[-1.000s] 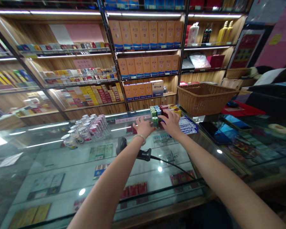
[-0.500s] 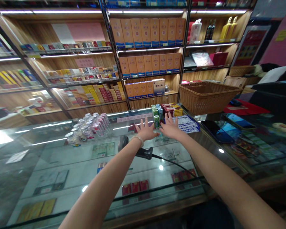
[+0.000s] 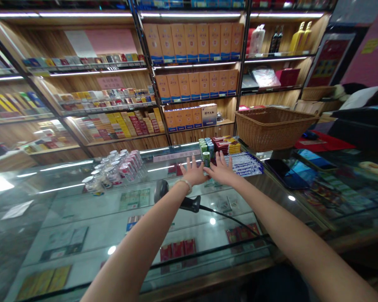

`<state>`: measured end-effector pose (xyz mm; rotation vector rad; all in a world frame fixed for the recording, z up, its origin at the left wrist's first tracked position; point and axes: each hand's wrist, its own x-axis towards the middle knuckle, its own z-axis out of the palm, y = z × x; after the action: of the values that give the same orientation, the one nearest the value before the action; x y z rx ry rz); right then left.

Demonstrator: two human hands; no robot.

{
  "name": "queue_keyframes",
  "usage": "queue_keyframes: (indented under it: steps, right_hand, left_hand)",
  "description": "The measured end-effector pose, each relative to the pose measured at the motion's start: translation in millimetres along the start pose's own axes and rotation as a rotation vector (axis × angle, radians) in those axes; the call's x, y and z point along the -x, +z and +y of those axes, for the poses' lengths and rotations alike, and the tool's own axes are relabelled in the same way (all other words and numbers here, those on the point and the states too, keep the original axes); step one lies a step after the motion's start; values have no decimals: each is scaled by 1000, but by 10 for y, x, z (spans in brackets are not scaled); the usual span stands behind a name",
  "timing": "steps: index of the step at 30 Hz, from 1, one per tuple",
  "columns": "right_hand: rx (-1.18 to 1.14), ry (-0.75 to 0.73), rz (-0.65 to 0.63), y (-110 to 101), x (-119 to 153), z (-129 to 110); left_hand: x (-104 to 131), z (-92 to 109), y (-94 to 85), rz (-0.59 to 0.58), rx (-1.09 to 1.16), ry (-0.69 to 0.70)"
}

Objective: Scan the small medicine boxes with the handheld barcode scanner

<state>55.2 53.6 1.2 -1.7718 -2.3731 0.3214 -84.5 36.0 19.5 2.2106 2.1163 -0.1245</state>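
Both arms reach forward over the glass counter (image 3: 151, 235). My left hand (image 3: 193, 173), with a bracelet at the wrist, has its fingers spread, just left of a small green cylindrical container (image 3: 206, 158). From the other side my right hand (image 3: 221, 170) comes close to the same container, fingers apart. The thumbs nearly meet in front of it; whether they touch it I cannot tell. More green and blue cylinders (image 3: 211, 147) stand in rows behind. Blue-and-white packets (image 3: 247, 163) lie right of my right hand. Under my left wrist is a black handheld barcode scanner (image 3: 189, 203).
Clear jars with pink labels (image 3: 130, 167) stand in rows at left. Behind the packets are red and yellow boxes (image 3: 228, 145) and a wicker basket (image 3: 271, 130). A phone (image 3: 285, 172) lies at right. Shelves with orange boxes (image 3: 192, 86) line the wall.
My right hand has shifted slightly left and down, bringing the thumbs closer together. My left hand stays almost in place. The view has moved slightly.
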Motion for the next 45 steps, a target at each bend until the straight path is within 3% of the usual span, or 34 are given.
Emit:
queue_keyframes:
  steps: [23, 45]
  right_hand:
    - [39, 0, 105, 54, -157, 46]
    - [53, 9, 126, 25, -201, 34]
  left_hand:
    - [-208, -19, -3, 7, 22, -25]
    - [-318, 4, 19, -6, 34, -53]
